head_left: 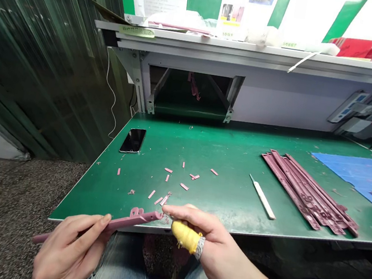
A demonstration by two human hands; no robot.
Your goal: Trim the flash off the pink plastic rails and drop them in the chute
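Observation:
A long mauve plastic strip [124,221] lies in my left hand [74,246], whose fingers are wrapped round it near the table's front edge. The strip slants up to the right, with a small looped part near its right end. At that end is my right hand [206,240], its index finger stretched along the tip. Yellow wrapping [185,236] covers the right thumb, with a silvery band at its base. The right fingers are pressed together, and what they hold, if anything, is too small to name.
Small mauve scraps [184,187] are scattered on the green table [233,151]. A black phone [133,140] lies at the left, a white-handled knife [264,198] right of centre. Further right are stacked mauve strips [307,192] and a blue sheet [359,172]. Behind is a chute opening [193,112].

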